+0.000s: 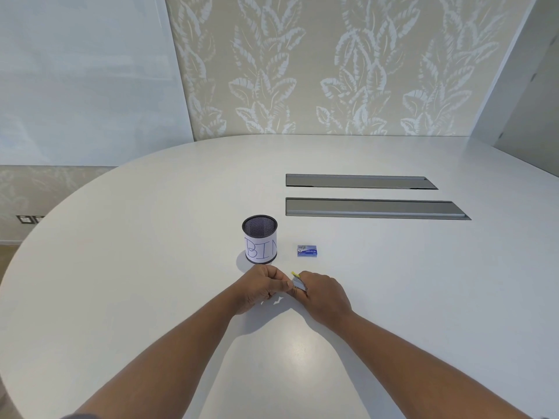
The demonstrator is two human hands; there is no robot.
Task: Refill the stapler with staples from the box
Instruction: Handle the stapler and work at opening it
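Near: right hand (pixel 322 293) closed around small stapler (pixel 299 284), yellow tip and grey metal showing, held above white table (pixel 151 267) | left hand (pixel 260 287) pinching its end | Beyond: staple box (pixel 307 251) blue, closed; mesh cup (pixel 259 238) labelled BIN | Far: two grey panels (pixel 369 208)

My right hand (pixel 323 293) hides most of the stapler (pixel 299 284); only a grey sliver and yellow tip show. The print on the staple box (pixel 307 251) is too small to read. My curled left hand (pixel 260 287) conceals its fingertips.
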